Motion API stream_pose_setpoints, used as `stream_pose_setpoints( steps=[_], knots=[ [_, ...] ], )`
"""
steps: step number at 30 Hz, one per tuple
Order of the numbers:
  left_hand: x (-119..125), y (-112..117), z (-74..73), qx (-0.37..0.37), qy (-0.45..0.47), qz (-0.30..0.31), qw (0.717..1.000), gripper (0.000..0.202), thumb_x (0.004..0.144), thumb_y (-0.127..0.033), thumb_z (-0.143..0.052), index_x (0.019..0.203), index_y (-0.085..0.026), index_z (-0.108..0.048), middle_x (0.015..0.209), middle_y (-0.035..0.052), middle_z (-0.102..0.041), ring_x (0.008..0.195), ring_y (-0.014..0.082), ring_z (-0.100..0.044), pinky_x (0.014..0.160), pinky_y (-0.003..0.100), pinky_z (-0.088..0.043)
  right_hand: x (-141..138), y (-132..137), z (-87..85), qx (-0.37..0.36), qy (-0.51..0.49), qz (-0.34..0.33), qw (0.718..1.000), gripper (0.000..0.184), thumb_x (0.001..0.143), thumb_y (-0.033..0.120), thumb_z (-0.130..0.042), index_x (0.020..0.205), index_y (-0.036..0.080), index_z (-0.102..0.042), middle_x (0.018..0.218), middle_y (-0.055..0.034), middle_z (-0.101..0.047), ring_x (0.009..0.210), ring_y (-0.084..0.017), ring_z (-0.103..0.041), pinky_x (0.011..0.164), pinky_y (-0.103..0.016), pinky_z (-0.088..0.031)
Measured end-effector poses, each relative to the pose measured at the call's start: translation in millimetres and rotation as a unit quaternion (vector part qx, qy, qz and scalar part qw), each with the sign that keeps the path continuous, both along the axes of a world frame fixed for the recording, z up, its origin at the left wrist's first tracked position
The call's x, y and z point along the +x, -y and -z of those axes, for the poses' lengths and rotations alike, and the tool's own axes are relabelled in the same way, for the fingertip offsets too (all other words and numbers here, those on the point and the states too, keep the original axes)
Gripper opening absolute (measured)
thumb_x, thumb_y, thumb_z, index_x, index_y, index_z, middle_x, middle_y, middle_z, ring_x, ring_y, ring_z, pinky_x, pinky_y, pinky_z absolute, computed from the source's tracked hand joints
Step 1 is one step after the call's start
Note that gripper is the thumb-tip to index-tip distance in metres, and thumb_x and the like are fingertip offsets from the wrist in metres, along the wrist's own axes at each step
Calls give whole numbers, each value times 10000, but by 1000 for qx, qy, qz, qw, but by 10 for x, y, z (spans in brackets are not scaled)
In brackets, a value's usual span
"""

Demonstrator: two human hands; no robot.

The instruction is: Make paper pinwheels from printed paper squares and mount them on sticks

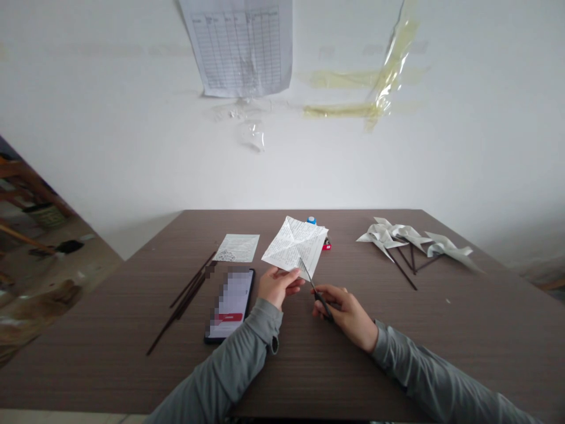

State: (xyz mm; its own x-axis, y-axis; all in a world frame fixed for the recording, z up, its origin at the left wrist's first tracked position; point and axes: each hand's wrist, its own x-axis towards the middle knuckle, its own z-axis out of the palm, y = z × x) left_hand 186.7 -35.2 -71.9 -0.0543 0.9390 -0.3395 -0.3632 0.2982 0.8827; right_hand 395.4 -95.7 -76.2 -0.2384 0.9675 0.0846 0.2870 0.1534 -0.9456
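Note:
My left hand (277, 285) pinches the lower corner of a creased square of printed paper (295, 244) and holds it up over the brown table (463, 330). My right hand (345, 311) is closed on the handles of black scissors (314, 286). The blades point up and into the paper's lower edge near its corner. Both arms are in grey sleeves.
A phone (231, 304) with a lit screen lies left of my left hand. Several thin dark sticks (185, 297) and a second printed sheet (238, 247) lie further left. Finished paper pinwheels on sticks (410, 242) rest at the right. A small blue item (311, 220) and a red one (326, 245) sit behind the paper.

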Motion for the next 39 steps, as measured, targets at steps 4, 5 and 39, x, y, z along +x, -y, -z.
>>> stream_pose_setpoints(
  steps=[4,5,39],
  knots=[
    [14,23,-6,1,2,7,1000,334,881,20,-1125,934,-158,-847,855,52,-937,716,201,-931,555,180,-624,-13,11,-42,-4,7,10,1000,627,978,902,-838,1154,313,-957,856,-115,-930,848,-428,-901,1002,-600,-764],
    [12,23,1,2,1,8,1000,347,860,7,-1147,942,-158,-853,865,55,-942,729,209,-938,559,182,-628,-15,16,-53,-8,12,10,1000,634,984,904,-829,1162,310,-959,862,-115,-932,853,-427,-900,1001,-596,-763],
    [30,72,42,17,11,18,1000,395,780,-92,-1237,932,-168,-880,860,51,-936,711,199,-921,556,183,-654,-44,12,-115,-6,16,15,1000,649,979,930,-818,1102,318,-995,797,-114,-896,855,-431,-891,1012,-600,-755]
  ],
)
